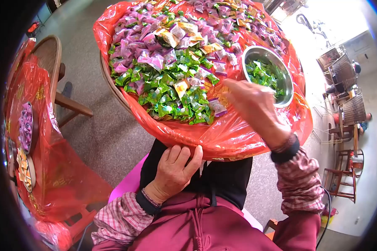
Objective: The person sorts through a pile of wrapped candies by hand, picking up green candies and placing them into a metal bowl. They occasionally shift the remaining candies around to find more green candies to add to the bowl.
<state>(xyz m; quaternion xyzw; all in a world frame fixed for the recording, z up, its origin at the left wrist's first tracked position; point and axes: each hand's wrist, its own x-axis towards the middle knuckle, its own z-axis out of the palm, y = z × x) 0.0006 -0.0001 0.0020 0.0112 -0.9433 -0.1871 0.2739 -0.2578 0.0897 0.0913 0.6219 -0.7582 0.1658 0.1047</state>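
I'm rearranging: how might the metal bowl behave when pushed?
The metal bowl should stay stiff, given its shiny wall. The wrinkled red plastic around it may bunch against it, and the loose green packets inside could shift if it tilts.

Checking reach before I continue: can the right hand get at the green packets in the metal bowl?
Probably yes: the right hand, though blurred, appears close to the near side of the metal bowl, whose open top leaves the green packets inside mostly uncovered.

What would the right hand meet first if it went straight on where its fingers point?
The right hand would probably meet the small wrapped packets first; its height above them is unclear.
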